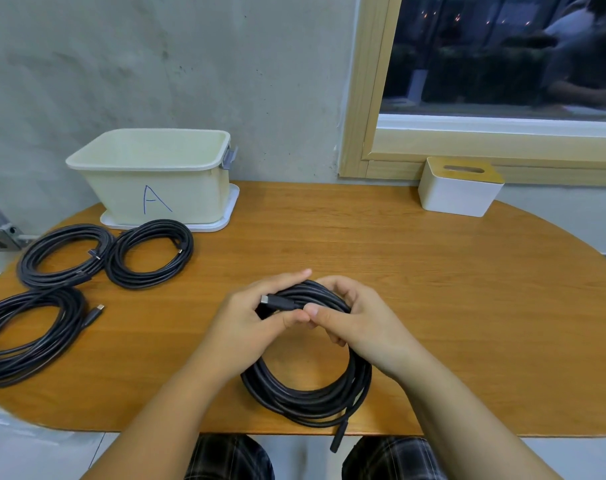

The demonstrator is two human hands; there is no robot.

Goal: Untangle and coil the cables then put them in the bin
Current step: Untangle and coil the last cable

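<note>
Both hands, the left hand [249,317] and the right hand [357,320], had their fingers curled tight around the black cable [305,393] on the counter [433,289], probably to keep its loops together before it went in the bin [156,188].

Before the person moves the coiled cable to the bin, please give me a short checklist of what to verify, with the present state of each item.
1. Both hands hold the coil: left hand and right hand grip the top of the cable coil. Ok.
2. Connector end tucked in: it lies loose across the loops. Not ok.
3. Other cable end secured: it hangs over the table edge. Not ok.
4. Bin open and reachable: no lid on, at the back left. Ok.
5. Bin has room: the inside is not visible. Cannot tell.
6. Path to bin: three other coils lie in front of it. Not ok.
</note>
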